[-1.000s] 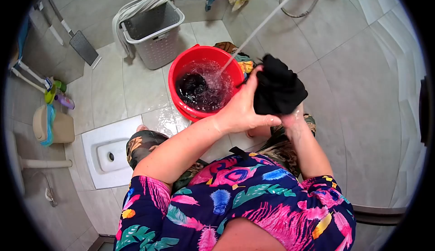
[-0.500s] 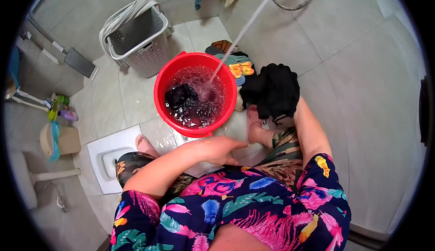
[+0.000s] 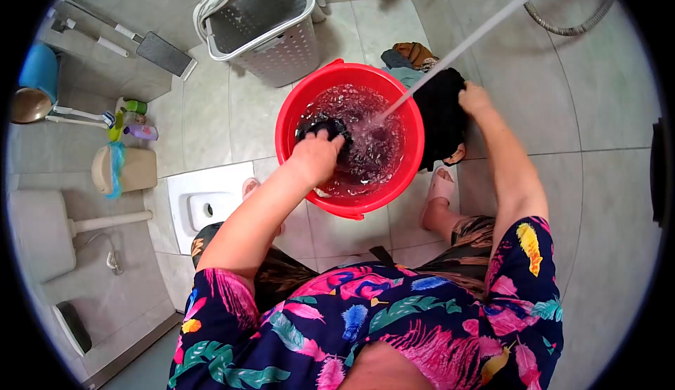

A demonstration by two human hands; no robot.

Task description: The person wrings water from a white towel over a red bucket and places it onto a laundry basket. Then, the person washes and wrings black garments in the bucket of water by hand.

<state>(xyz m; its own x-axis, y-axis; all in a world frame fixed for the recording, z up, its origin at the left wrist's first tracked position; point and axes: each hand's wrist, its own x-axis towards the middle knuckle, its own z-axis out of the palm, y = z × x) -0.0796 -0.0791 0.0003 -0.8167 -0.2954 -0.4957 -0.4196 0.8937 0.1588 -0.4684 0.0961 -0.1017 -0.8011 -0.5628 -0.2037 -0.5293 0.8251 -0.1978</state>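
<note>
A red bucket (image 3: 285,131) of water stands on the floor, with a stream of water (image 3: 464,47) falling into it from the upper right. My left hand (image 3: 318,155) is at the bucket's left side, its fingers closed on a wet dark cloth (image 3: 329,127) at the water surface. To the right of the bucket, my right hand (image 3: 474,99) pinches the edge of a black garment (image 3: 441,112). That garment lies over a pile of clothes (image 3: 413,55) on the floor.
Behind the bucket is a grey laundry basket (image 3: 285,52) with a pale hose over its rim. A squat toilet (image 3: 204,203) and a beige bin (image 3: 137,170) are at the left. A shower hose (image 3: 569,30) hangs at the upper right.
My left hand has moved from in front of the bucket into it and onto the dark cloth. My right hand has lowered the black garment onto the pile. The view has shifted.
</note>
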